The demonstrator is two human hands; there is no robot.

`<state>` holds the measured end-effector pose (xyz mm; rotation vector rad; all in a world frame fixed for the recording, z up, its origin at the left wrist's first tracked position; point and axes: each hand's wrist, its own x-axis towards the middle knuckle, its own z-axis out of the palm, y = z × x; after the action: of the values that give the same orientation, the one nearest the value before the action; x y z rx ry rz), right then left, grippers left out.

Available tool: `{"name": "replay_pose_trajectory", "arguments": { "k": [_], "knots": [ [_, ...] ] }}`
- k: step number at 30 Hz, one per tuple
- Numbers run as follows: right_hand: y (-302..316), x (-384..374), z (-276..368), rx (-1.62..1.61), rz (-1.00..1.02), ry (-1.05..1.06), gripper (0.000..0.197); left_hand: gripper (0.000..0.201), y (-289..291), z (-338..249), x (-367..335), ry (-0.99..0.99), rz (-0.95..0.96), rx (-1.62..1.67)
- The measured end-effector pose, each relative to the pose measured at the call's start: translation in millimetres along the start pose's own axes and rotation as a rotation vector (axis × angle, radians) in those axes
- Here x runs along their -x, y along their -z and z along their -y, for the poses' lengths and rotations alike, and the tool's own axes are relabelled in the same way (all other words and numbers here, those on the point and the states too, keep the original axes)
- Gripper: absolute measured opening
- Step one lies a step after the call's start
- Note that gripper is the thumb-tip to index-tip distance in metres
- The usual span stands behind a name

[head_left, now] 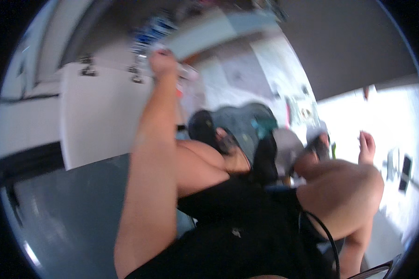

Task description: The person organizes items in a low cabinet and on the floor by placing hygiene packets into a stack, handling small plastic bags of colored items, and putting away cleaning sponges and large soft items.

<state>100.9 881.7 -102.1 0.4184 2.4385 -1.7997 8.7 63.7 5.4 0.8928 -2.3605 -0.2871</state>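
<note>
My left arm stretches forward into an opening beside a white cabinet door [100, 116]. My left hand [163, 63] is blurred, its fingers curled closed at the far end. Something pale shows at its fingertips, too smeared to name. Just beyond that hand are blue-and-white items [153, 30], their kind not clear. On the other side, my right hand [367, 147] hangs past my bent right knee. Its fingers look curled together, and nothing shows in them. My knee covers part of the right forearm.
Metal hinges [136, 73] sit along the door's edge. Between my legs lie a dark grey-green shape [239, 121] and a teal item [265, 123]. A dark grey panel [349, 46] fills the upper right. A black cord [326, 228] runs over my right thigh.
</note>
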Motion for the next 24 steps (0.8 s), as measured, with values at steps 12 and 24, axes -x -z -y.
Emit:
{"name": "replay_pose_trajectory", "arguments": {
  "k": [12,24],
  "knots": [
    [-13,129,8,0.141,-0.136,-0.304,0.024,0.014,-8,-91,137,-0.728,0.338,0.348],
    [24,259,16,0.086,-0.239,-0.433,0.027,0.014,-53,-131,521,-1.552,1.168,0.065]
  ]
}}
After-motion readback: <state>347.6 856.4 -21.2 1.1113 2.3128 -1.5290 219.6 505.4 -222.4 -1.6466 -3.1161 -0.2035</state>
